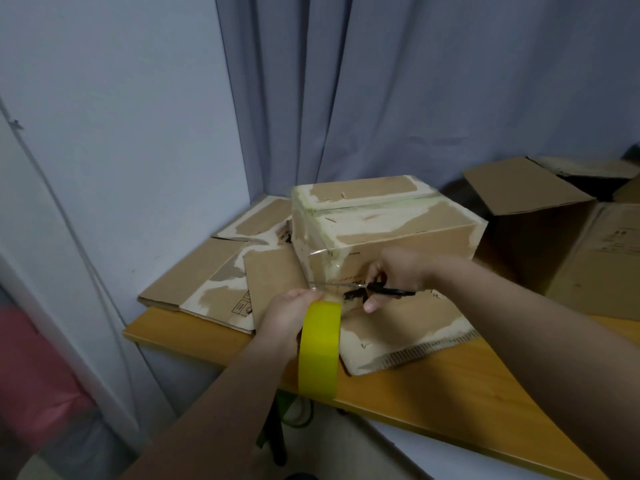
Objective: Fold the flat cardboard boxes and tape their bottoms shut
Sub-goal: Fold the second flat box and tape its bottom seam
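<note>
Counts: 1 box (381,216) folded, standing mid-bench (467,393) with its closed flaps up. They are seamed with greenish tape, and the surface paper is torn in pale patches. Flat boxes (207,275): at least 3 sheets overlapping to the box's left. Another flat sheet lies under the box toward the front edge; the exact total cannot be told. 1 open box (540,237) at right, flaps raised. 1 tape roll (319,348), yellow, seen edge-on. 1 pair of scissors (384,289), black handles.

Hands: the left hand (289,315) grips the top of the tape roll with curled fingers, just in front of the box's near side. A clear strip (320,268) runs from the roll up to that side of the box. The right hand (398,270) holds the scissors, fingers through the handles, blades pointing left at the strip. Whether the blades are apart cannot be told.

Writing: black handling symbols on one flat sheet, red print on the box near the right hand, black print on the open box. All too small to read; no brand legible.

Behind: a blue-grey curtain (415,98).
</note>
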The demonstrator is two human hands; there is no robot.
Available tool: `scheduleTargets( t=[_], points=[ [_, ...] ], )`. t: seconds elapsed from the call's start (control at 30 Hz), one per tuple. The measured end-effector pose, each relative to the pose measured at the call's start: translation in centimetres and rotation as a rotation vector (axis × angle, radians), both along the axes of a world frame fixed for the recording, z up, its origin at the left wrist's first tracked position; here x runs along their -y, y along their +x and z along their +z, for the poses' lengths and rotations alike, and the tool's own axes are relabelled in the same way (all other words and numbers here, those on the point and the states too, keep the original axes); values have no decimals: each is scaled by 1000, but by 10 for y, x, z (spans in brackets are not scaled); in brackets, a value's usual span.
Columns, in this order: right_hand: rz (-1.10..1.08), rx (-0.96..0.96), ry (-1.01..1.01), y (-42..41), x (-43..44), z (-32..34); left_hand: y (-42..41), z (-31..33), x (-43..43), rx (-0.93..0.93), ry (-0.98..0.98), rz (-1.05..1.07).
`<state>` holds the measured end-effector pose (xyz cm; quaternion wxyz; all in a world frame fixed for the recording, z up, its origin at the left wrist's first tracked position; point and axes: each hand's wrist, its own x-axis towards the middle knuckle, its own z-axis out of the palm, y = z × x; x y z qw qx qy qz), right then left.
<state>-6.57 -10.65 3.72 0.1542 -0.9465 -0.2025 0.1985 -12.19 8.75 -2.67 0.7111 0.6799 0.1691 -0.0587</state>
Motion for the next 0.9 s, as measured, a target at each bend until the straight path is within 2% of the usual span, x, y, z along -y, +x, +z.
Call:
scheduleTargets(
  t=[0.23,0.33,0.47,0.57,0.67,0.77,0.87,0.9],
  points=[
    [-4,-116,-23,-22,13,-16,-23,-3,-1,184,115,5],
    [-102,-105,163,-47,31,-31,-43,-2,4,352,146,8],
    [-389,75,382,-81,79,-55,-60,10,33,586,191,-75],
    [-735,177,224,-99,130,-77,-57,12,74,638,192,-174],
    [-940,62,60,-123,182,-87,-56,-1,121,620,190,-278],
    [-982,-53,-109,-147,220,-87,-60,-9,162,627,172,-349],
    [-1014,-136,-157,-163,241,-85,-61,-8,195,652,148,-382],
    [-1004,-147,-230,-167,245,-85,-62,-7,203,669,141,-398]
  ],
)
